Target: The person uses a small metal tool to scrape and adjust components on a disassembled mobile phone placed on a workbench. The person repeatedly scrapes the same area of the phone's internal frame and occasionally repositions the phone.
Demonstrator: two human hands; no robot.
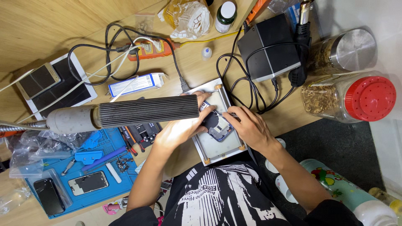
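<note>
An opened blue phone lies on a silver heating plate at the desk's near edge. My left hand rests on the phone's left side, fingers pressing its upper end. On the right side my right hand pinches a thin tool at the phone's top edge. A ribbed grey lamp head on a flexible arm hangs just left of the plate and hides part of my left hand.
A blue work mat at the left carries phone parts, tweezers and small tools. Behind the plate sit a black hot-air station, tangled cables, an orange power strip and a white tablet. Two jars stand at the right.
</note>
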